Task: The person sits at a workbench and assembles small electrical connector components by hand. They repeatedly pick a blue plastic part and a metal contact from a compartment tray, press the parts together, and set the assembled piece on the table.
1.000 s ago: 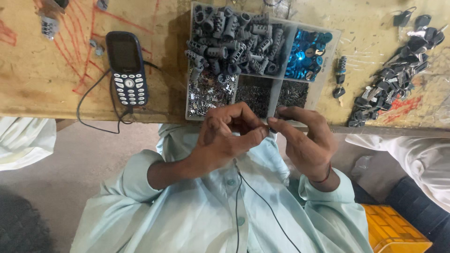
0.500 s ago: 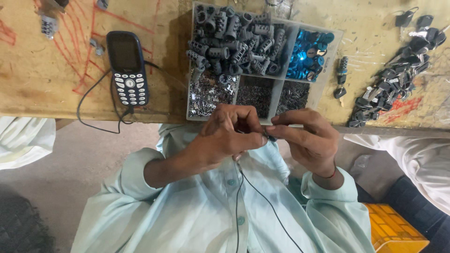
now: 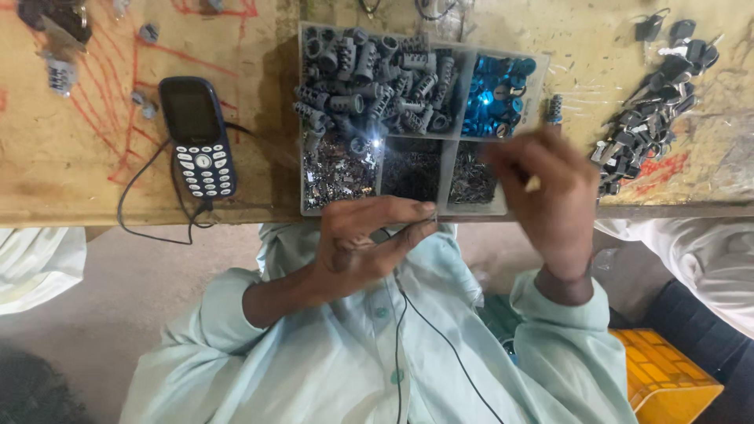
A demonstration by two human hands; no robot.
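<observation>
A clear partitioned tray [image 3: 301, 206] stands at the wooden bench's front edge, holding grey cylinders [image 3: 369, 71], blue pieces [image 3: 495, 94] and several small metal bits. My left hand [image 3: 365, 247] hovers just below the tray's front rim, thumb and fingers pinched on a small part that is mostly hidden. My right hand [image 3: 550, 196] is raised over the tray's lower right compartment [image 3: 471, 182] with its fingers curled downward. What lies in those fingers is hidden.
A dark push-button phone [image 3: 196, 137] with a black cable lies left of the tray. A heap of dark keys [image 3: 648, 118] is at the right. A thin black wire [image 3: 440, 338] crosses my pale green shirt. A yellow crate [image 3: 667, 373] sits lower right; white-clothed people flank me.
My right hand has left the left hand and gone up and right over the tray. The left hand stays pinched near the tray's front edge.
</observation>
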